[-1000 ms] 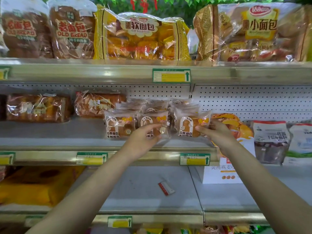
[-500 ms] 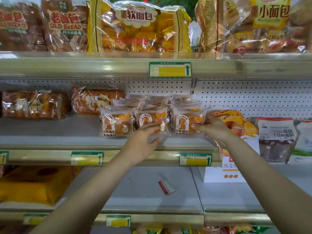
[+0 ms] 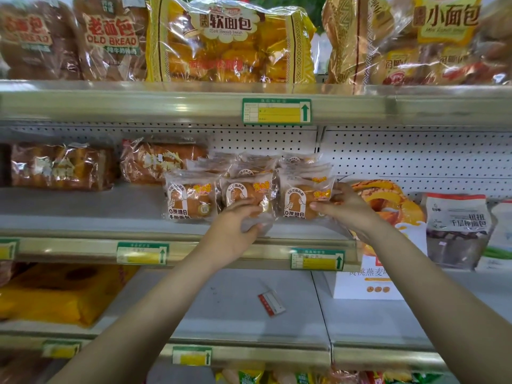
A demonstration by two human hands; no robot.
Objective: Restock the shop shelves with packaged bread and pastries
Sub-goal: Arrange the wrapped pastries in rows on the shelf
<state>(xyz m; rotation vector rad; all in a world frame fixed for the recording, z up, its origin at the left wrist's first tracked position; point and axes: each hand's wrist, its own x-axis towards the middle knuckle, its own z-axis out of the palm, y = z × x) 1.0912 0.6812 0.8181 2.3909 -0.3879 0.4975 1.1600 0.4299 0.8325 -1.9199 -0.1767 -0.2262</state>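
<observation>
My left fingers [image 3: 245, 207] are curled over the front of the middle bread packet [image 3: 243, 191] and the thumb is under its lower edge, so my left hand [image 3: 231, 236] grasps it. My right fingers [image 3: 342, 189] lie on the right side of the right bread packet [image 3: 300, 200] and the thumb presses its front, so my right hand [image 3: 352, 214] pinches this one. Both packets stand upright, side by side, at the front of the middle shelf [image 3: 83, 220]. A third packet [image 3: 191, 200] stands just left of my left fingers. More packets of the same kind [image 3: 249, 167] are stacked behind the fingers. Just right of my right fingers is an orange pastry bag [image 3: 388, 195]. Below both hands, a red and white tag [image 3: 271, 303] lies on the lower shelf [image 3: 374, 322].
</observation>
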